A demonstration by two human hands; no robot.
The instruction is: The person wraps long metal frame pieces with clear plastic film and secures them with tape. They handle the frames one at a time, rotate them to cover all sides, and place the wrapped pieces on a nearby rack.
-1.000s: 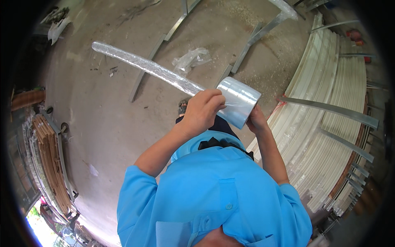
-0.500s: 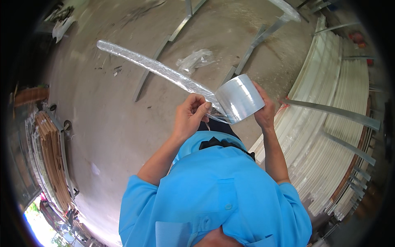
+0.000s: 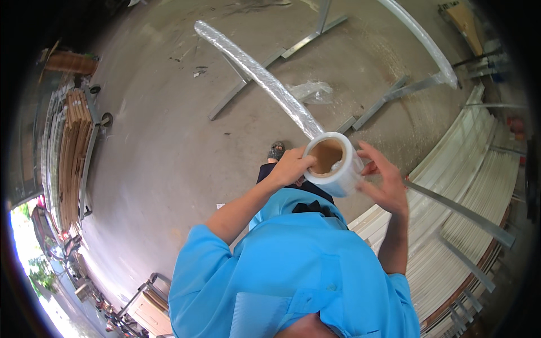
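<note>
A roll of clear stretch film is held in front of my waist, its brown cardboard core facing up toward me. My left hand grips it at the left rim, the thumb hooked into the core. Close against the right side of the roll is my right hand, fingers apart and slightly blurred; whether the fingertips touch the film I cannot tell. Behind the roll, a long bar wrapped in shiny clear film slants away to the upper left, its near end hidden by the roll.
Metal stand legs lie under the bar. A crumpled plastic sheet is on the floor. At right, long pale strips are stacked among projecting metal arms. Brown boards stand on a wheeled rack at left.
The roll has turned from lying sideways to showing its open core. My left hand has gone from pinching the film's loose edge to gripping the core; my right hand has opened.
</note>
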